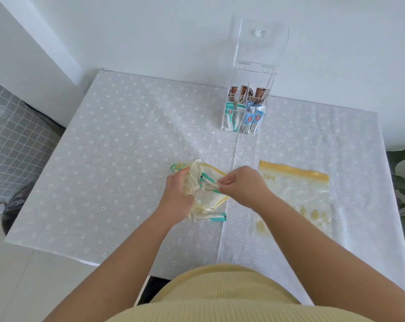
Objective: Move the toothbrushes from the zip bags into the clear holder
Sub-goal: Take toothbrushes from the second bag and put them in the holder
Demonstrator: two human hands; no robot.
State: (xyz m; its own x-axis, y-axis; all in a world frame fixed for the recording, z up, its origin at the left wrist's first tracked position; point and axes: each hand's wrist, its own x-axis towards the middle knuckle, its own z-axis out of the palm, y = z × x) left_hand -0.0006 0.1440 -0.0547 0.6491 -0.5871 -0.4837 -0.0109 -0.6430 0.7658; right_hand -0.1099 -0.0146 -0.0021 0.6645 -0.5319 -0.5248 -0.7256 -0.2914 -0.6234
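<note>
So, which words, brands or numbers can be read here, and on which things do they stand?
"oto": a red mark, as best it reads, on the blue wrapped toothbrushes in the clear holder.
Fine print on the green wrapped toothbrushes in the zip bag: too small.
Printed patch on the flat zip bag: blurred.

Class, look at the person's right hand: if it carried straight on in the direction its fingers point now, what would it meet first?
The right hand points leftward into the open zip bag, so it would probably first meet the teal-ended toothbrush packets at its fingertips, then the left hand beyond. Depth is hard to judge.
</note>
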